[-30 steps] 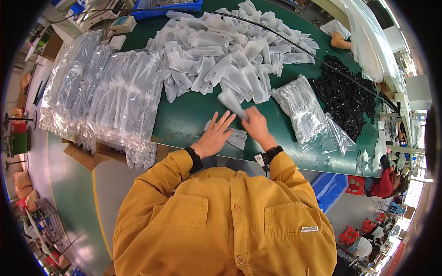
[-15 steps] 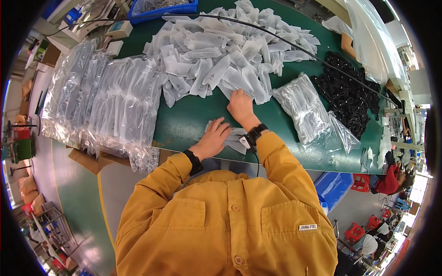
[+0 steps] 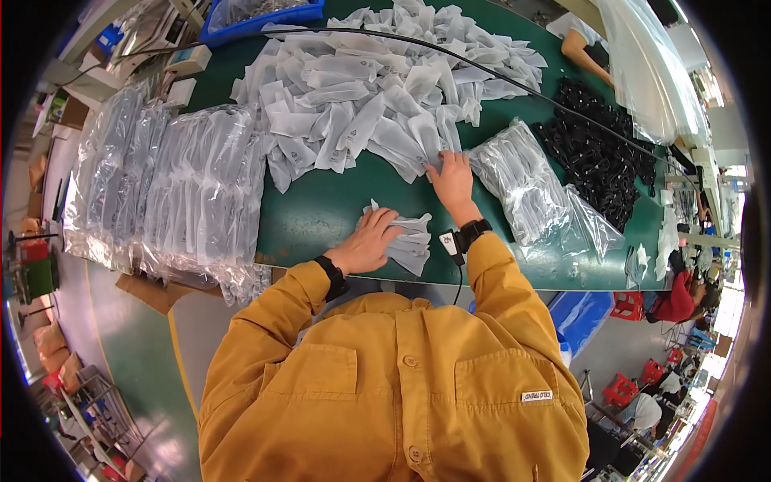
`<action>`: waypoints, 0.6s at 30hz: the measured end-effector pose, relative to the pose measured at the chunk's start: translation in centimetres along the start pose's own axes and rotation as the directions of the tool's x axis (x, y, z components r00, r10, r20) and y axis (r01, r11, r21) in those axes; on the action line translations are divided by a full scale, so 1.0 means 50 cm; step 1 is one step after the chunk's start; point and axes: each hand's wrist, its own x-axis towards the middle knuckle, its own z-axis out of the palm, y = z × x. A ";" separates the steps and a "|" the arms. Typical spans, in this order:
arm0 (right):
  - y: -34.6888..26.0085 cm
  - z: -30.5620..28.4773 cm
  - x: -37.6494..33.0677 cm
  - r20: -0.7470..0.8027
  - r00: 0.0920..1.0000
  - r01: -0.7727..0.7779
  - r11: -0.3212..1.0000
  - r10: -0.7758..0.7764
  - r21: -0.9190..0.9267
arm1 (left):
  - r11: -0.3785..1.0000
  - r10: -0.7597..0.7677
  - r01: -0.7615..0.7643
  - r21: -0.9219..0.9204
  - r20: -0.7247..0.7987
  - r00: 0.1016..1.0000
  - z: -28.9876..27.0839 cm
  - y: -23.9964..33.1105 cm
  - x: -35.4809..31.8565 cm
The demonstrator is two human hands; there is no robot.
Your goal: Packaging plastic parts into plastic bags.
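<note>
My left hand (image 3: 368,243) lies flat with its fingers stretched over a small stack of frosted plastic pouches (image 3: 412,247) near the table's front edge. Farther out, my right hand (image 3: 454,186) is at the near edge of a big loose heap of similar pouches (image 3: 337,94). Its thumb and fingers close on the end of a frosted pouch (image 3: 428,136); the fingertips are partly hidden there. Each wrist wears a black band, and a small white tag-like device with a cable hangs by the right one.
Clear bags packed with pouches (image 3: 201,185) are stacked at the left. Another filled bag (image 3: 518,181) lies right of my right hand, beside a heap of black parts (image 3: 594,153). A black cable (image 3: 450,50) crosses above the table. A blue bin (image 3: 265,18) stands at the back; another person's arm (image 3: 585,56) reaches in.
My right hand has shifted right along the heap's near edge. The stack under my left hand is more exposed and fanned. The other person's arm shows more at the far right.
</note>
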 end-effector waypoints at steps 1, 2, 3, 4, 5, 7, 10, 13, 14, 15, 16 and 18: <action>0.011 0.006 -0.001 0.006 1.000 -0.012 1.000 0.012 0.001 | 1.000 0.002 -0.002 -0.006 0.012 1.000 -0.001 0.005 0.006; 0.023 0.010 -0.004 0.073 0.995 -0.076 0.997 0.073 0.034 | 0.999 0.023 -0.023 -0.024 0.003 1.000 -0.003 0.005 0.018; 0.027 0.010 -0.018 0.146 0.981 -0.139 0.988 0.128 0.066 | 0.998 0.038 -0.038 -0.044 -0.006 0.999 -0.005 0.010 0.021; 0.031 0.007 -0.037 0.219 0.959 -0.205 0.974 0.181 0.092 | 0.996 0.054 -0.055 -0.066 -0.015 0.998 -0.004 0.015 0.022; 0.037 -0.001 -0.063 0.228 0.954 -0.220 0.971 0.196 0.089 | 0.995 0.056 -0.056 -0.077 -0.002 0.998 0.004 0.018 0.019; 0.048 -0.031 -0.098 0.212 0.953 -0.257 0.951 0.219 0.174 | 0.991 0.055 -0.053 -0.120 0.013 0.998 0.016 0.011 0.031; 0.036 -0.061 -0.145 0.221 0.955 -0.256 0.925 0.197 0.283 | 0.993 0.080 -0.079 -0.088 0.007 0.997 0.027 0.019 0.037; 0.030 -0.079 -0.174 0.229 0.965 -0.215 0.887 0.129 0.408 | 0.989 0.149 -0.148 0.027 -0.024 0.989 0.019 0.039 0.063; 0.032 -0.082 -0.181 0.250 0.967 -0.153 0.892 0.046 0.425 | 0.991 0.128 -0.127 0.043 -0.035 0.991 0.012 0.047 0.073; 0.036 -0.087 -0.189 0.270 0.962 -0.090 0.892 -0.037 0.442 | 0.993 0.108 -0.105 0.059 -0.047 0.993 0.005 0.055 0.085; 0.035 -0.090 -0.192 0.289 0.948 -0.021 0.883 -0.131 0.470 | 0.994 0.076 -0.071 0.080 -0.063 0.995 0.001 0.059 0.089; 0.043 -0.108 -0.203 0.319 0.938 -0.047 0.860 -0.137 0.508 | 0.998 0.065 -0.064 0.016 -0.036 0.997 0.017 0.045 0.090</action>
